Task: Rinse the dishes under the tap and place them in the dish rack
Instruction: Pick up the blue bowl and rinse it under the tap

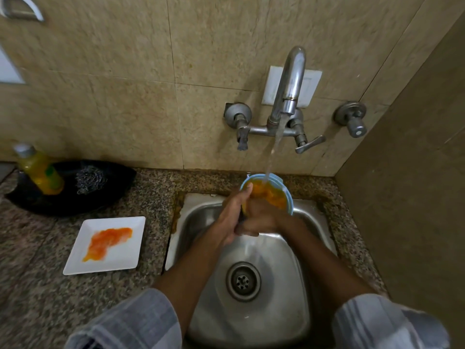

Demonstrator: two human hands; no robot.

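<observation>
Both hands (247, 215) on soiled bowl (274, 192)

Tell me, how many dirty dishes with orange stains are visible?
2. The blue bowl is held under the tap's stream above the sink; the white square plate lies on the counter left of it. No others are visible.

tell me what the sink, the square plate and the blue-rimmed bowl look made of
Sink: brushed stainless steel, by its grey metallic sheen.
Square plate: glossy white, likely ceramic or melamine; can't tell which.
Blue-rimmed bowl: probably plastic, judging by its thin pale blue rim.
</observation>
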